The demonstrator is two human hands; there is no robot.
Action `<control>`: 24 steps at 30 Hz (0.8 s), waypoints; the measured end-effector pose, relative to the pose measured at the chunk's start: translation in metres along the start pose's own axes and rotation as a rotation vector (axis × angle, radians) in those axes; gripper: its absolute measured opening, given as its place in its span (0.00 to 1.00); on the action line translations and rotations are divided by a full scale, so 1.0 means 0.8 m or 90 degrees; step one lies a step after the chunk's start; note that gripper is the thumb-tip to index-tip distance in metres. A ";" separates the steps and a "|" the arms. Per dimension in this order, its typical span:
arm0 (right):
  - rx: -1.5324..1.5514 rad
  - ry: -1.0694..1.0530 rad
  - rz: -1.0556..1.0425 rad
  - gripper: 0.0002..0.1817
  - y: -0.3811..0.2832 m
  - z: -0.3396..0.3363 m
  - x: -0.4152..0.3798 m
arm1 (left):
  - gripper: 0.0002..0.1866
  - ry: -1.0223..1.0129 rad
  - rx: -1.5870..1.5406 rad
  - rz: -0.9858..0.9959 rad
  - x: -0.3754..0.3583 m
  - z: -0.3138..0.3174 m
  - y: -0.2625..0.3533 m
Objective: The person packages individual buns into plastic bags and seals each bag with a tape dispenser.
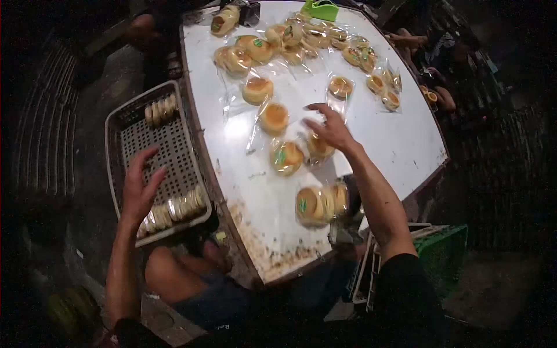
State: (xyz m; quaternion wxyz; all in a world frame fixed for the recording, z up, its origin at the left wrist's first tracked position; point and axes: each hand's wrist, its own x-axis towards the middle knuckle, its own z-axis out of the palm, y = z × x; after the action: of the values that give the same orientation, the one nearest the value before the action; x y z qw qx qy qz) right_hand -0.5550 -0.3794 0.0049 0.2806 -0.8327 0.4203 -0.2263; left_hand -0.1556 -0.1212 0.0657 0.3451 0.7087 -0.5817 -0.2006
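My left hand [141,184] hangs over a plastic crate [190,148], thumb and fingers apart, holding nothing. Packs of round buns [178,209] in clear wrap lie along the crate's near end, and another bun pack [161,110] sits in its far corner. Above the white table, my right hand [332,129] is open with fingers spread. It partly covers a wrapped bun [319,148] just below it. Close by are a bun with a green label [286,158] and a plain-topped bun [274,118]. A larger bagged stack of buns [321,204] rests near the table's front.
Many bagged buns [255,49] cover the far part of the white table [383,139]. A bright green holder [321,10] stands at the far edge. Green and white crates [444,252] are at the lower right. Another person's hand [444,98] shows beyond the right edge.
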 end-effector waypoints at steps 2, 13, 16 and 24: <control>-0.193 0.077 0.171 0.38 0.018 -0.020 -0.032 | 0.23 -0.048 -0.015 0.040 -0.021 -0.003 0.041; -0.088 0.135 0.064 0.15 -0.104 0.107 -0.030 | 0.30 -0.140 -0.238 -0.056 -0.129 0.091 0.112; -0.052 0.141 -0.104 0.17 -0.159 0.071 -0.074 | 0.33 -0.124 -0.135 -0.022 -0.109 0.134 0.103; -0.309 -0.181 0.313 0.49 -0.080 0.043 -0.104 | 0.36 -0.259 -0.225 0.063 -0.076 0.155 0.123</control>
State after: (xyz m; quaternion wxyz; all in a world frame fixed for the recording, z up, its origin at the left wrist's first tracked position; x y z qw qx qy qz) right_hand -0.5425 -0.2700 0.0102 0.1763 -0.7721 0.6063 0.0721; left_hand -0.3230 -0.1025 0.0449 0.3488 0.5533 -0.6291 -0.4200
